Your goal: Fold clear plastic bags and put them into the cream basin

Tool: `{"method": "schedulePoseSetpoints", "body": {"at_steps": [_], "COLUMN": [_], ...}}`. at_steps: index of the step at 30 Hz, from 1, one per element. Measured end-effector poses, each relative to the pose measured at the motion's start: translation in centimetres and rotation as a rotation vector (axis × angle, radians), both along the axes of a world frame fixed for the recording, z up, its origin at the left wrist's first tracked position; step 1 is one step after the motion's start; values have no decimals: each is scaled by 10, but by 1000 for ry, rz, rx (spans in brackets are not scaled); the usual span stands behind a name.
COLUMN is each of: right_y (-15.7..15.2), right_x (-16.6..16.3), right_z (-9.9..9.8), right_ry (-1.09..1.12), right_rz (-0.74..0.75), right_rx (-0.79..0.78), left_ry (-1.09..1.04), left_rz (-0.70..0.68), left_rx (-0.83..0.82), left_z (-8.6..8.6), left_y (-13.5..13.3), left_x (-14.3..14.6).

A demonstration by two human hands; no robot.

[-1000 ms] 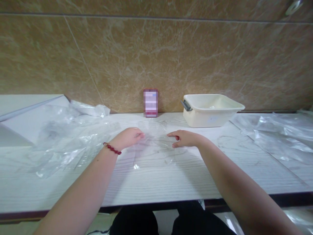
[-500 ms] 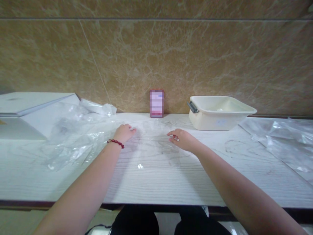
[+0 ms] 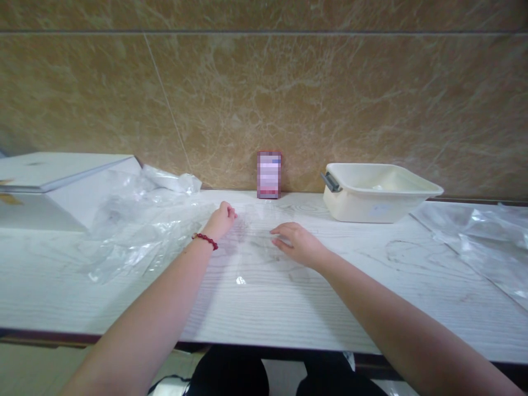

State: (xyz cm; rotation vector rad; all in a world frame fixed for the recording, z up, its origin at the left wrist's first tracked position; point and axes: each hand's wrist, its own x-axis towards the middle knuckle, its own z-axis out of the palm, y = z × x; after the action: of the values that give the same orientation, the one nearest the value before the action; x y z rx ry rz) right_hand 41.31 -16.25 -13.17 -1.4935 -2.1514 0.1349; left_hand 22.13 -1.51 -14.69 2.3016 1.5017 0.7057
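Observation:
My left hand [image 3: 223,219], with a red bead bracelet [image 3: 205,240] at the wrist, is above the table with its fingers curled in. Whatever is in those fingers, if anything, is too small to make out. To its right, my right hand [image 3: 296,242] is held low with thumb and fingers apart and nothing visible in it. Between and below the hands, a thin clear plastic bag [image 3: 253,253] appears to lie flat; its outline is faint, with a shiny spot near the bottom.
A phone [image 3: 269,175] with a blurred screen leans on the marbled wall. Right of it stands a cream plastic bin [image 3: 363,206] with a grey handle. Crumpled clear plastic [image 3: 136,220] lies beside a white box [image 3: 61,206] at left; more plastic sheeting [image 3: 490,242] is at right.
My left hand has moved slightly right and its fingers have curled closed. The right hand has shifted a little left and nearer to me. The view has moved slightly.

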Motion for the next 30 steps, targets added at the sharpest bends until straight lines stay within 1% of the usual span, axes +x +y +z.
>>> {"method": "schedulePoseSetpoints", "body": {"at_steps": [4, 7, 9, 13, 17, 19, 20, 22, 24, 25, 27, 30], "right_y": [-1, 0, 5, 26, 50, 57, 59, 61, 62, 63, 65, 66], "right_x": [-12, -16, -17, -23, -37, -44, -46, -47, -44, -42, -38, -36], "right_z": [-3, -2, 0, 9, 14, 13, 13, 11, 11, 10, 10, 7], "right_ry": [-39, -22, -1, -7, -148, -213, -212, -133, -14, 30, 65, 42], "right_rz": [47, 47, 31, -5, 1, 7, -11, -102, -200, -216, -181, -132], "right_rx": [-37, -23, 4, 12, -84, -130, -135, -89, 9, 59, 121, 113], "left_ry": [23, -37, -64, -157, -243, -277, -296, -336, -356, -358, -353, -358], "left_rz": [34, 7, -14, -83, -122, -150, -171, -219, -257, -274, -308, -367], "left_rx": [13, -13, 17, 38, 30, 37, 42, 47, 31, 18, -12, -59], "left_z": [-2, -3, -2, 3, 8, 10, 10, 10, 10, 10, 8, 7], "left_y": [2, 4, 3, -3, -11, -13, -14, -16, -17, -18, -19, -21], "left_x": [-2, -5, -5, 0, 5, 6, 7, 8, 10, 11, 12, 13]}}
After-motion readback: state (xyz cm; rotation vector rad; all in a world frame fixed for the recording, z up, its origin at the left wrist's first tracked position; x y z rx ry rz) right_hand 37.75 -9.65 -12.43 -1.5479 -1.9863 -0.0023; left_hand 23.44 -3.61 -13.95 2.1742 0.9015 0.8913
